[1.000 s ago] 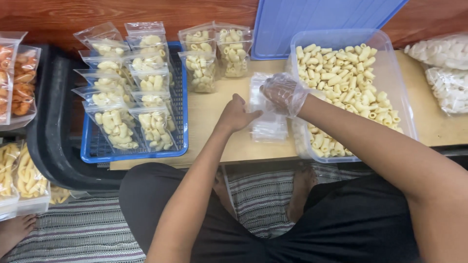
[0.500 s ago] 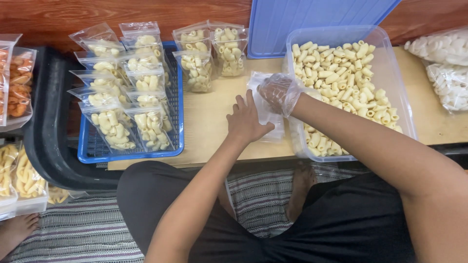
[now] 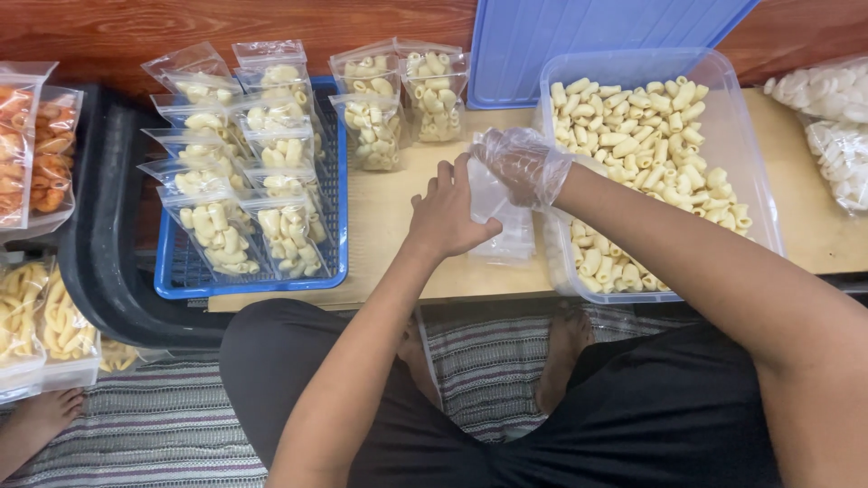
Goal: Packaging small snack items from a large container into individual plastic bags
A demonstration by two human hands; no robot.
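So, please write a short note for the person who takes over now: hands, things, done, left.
Left hand: bare, on the stack of empty clear bags on the table.
Right hand: in a plastic glove, also picking at a bag.
Clear tub to the right holds loose snack pieces.
Done: filled bags stand in the blue basket, three more beside it.
Left: plenty of pieces in the tub.
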